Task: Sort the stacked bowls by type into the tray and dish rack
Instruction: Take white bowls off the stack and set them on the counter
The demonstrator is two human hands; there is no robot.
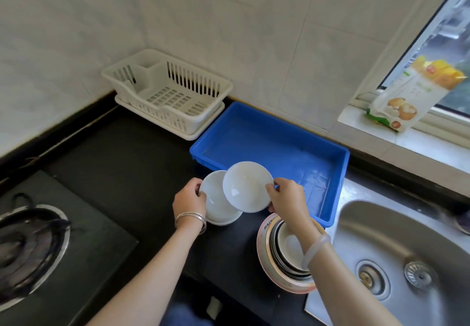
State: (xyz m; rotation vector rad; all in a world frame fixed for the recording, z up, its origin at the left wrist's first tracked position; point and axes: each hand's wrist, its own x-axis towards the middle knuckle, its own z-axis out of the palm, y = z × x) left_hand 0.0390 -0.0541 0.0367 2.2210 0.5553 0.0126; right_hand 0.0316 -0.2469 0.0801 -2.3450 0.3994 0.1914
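Head view: my right grip pinches the tilted white bowl by its rim, left grip clasps the white stack; I would level it, then set it flat in the tray.

Dish rack back left, tray beside it, stacked bowls before tray, sink rightmost.

Burner cut off at left edge, stacked bowls partly behind right forearm, packet print blurred
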